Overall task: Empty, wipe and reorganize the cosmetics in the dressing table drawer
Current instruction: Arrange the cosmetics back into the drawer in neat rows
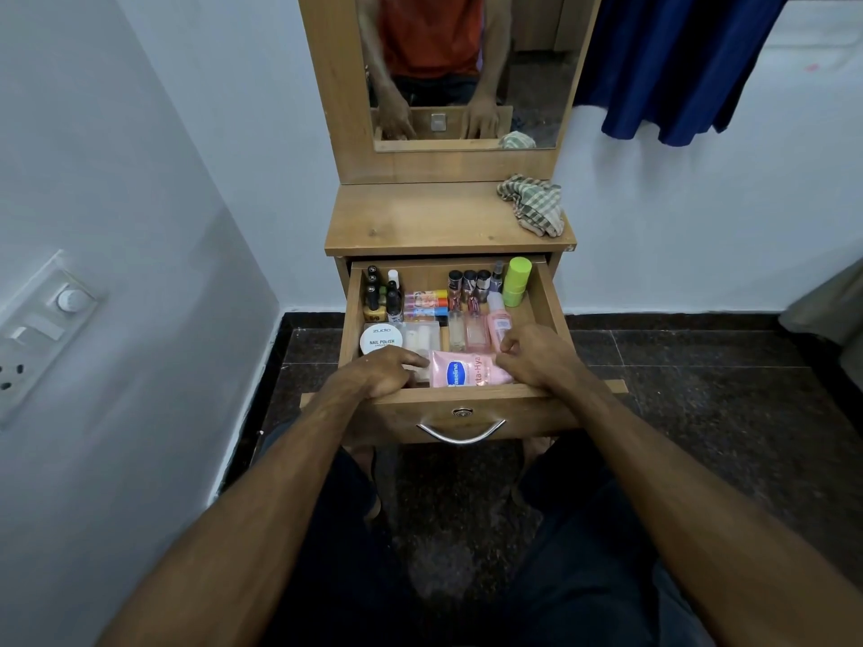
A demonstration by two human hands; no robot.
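The open wooden drawer (541, 291) of the dressing table is pulled out toward the person, its curved metal handle (461, 431) nearest the camera. Both hands are inside the front of the drawer. The left hand (380, 372) rests with fingers curled over a pale item at the front; what it grips, if anything, cannot be told. The right hand (537, 354) has its fingers bent at the right end of the flat pink Vaseline sachet (467, 368), apparently pinching its edge. The sachet lies along the front wall, between the hands. Behind it stand the round white nail-polish-remover tub (382, 338), the clear plastic case (422, 336) and the pale pink glass bottles (476, 326). Further back lie the striped orange and blue tubes (427, 304), the dark small bottles (380, 294) at the left and the lime-green cylindrical container (517, 281) at the right rear. The contents look ordered, so the step appears to be final arranging. To do it well, the sachet should be laid flat and square to the front wall, clear of the bottles behind, which could tip if nudged. The checked cloth (534, 205) lies on the tabletop (420, 221), below the mirror (462, 63).
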